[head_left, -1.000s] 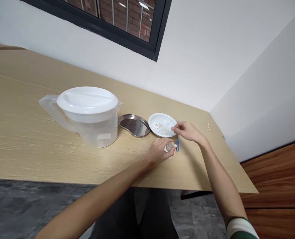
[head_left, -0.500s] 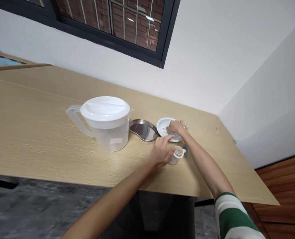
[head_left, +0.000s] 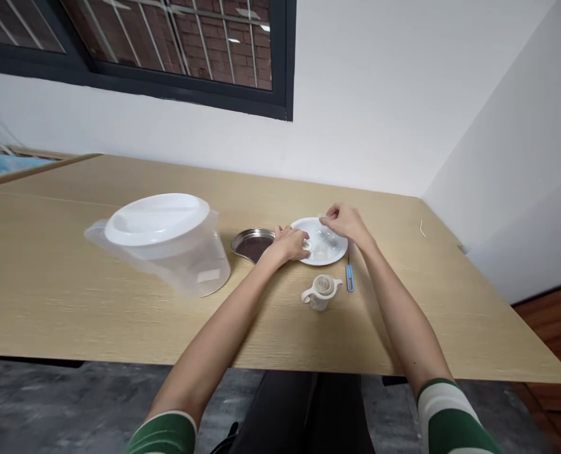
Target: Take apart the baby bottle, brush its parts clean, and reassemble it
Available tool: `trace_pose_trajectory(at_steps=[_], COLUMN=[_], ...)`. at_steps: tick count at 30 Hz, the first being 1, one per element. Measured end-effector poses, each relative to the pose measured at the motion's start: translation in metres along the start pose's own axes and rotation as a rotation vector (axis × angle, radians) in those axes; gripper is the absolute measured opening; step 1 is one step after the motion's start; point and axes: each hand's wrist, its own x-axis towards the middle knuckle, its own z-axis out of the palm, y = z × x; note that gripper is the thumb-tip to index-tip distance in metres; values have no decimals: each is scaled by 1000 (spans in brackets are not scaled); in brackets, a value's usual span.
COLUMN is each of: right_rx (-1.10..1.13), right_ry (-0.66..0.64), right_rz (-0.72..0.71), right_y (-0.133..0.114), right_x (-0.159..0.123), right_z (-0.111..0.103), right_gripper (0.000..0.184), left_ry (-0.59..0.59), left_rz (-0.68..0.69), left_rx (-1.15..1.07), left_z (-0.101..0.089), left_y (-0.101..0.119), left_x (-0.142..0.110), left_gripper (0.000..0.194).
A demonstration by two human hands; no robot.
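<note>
A white plate (head_left: 325, 257) lies on the table under both hands. My left hand (head_left: 287, 244) reaches over its left edge, thumb and forefinger apart on either side of a small white ring-shaped piece (head_left: 307, 246); whether they touch it is unclear. My right hand (head_left: 349, 224) is above the plate's far right part, its fingertips pinched together; anything between them is too small to make out. Clear small pieces lie in the plate. Nearer me stands a small clear cup with a white-handled tea strainer (head_left: 324, 287) on top. Right of it lies a blue-handled tool (head_left: 350, 279).
A large translucent pitcher (head_left: 199, 252) with a white lid stands on the left. Between it and the plate is a kidney-shaped metal tray (head_left: 249, 243), partly behind my left hand. A thin white strip (head_left: 422, 228) lies far right. The table (head_left: 271, 340) meets the wall behind.
My left hand has moved from beside the strainer cup to the plate's left edge. My right hand has lifted slightly off the plate, toward its far side. The view has shifted.
</note>
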Motion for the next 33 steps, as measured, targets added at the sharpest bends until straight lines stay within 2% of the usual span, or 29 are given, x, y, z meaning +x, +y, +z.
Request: trace_pose_trajectory(at_steps=[4, 7, 10, 13, 17, 21, 27, 31, 33], right_rx=[420, 568, 632, 652, 652, 611, 507, 402, 439], right_ry=[193, 251, 270, 257, 210, 120, 9, 29, 51], right_rz=[-42, -104, -177, -215, -230, -348, -514, -602, -643], right_y=[14, 17, 18, 18, 16, 10, -4, -11, -13], right_x=[-10, -13, -12, -13, -19, -25, -29, -27, -24], right_z=[-29, -44, -53, -57, -61, -63, -55, -43, -36], right_gripper=[29, 29, 29, 29, 30, 26, 23, 16, 19], left_ry=[-76, -103, -78, 19, 197, 262, 209, 150, 146], left_rz=[-53, -67, -65, -54, -24, 5, 61, 49, 32], left_rx=[46, 3, -118, -303, -628, -1019, -1481, -1706, -1803], left_z=[13, 17, 15, 9, 0, -2, -6, -6, -5], left_y=[2, 0, -4, -7, -9, -5, 16, 26, 27], left_x=[19, 28, 30, 24, 8, -10, -29, -35, -37], left_gripper=[29, 28, 26, 32, 54, 73, 55, 43, 34])
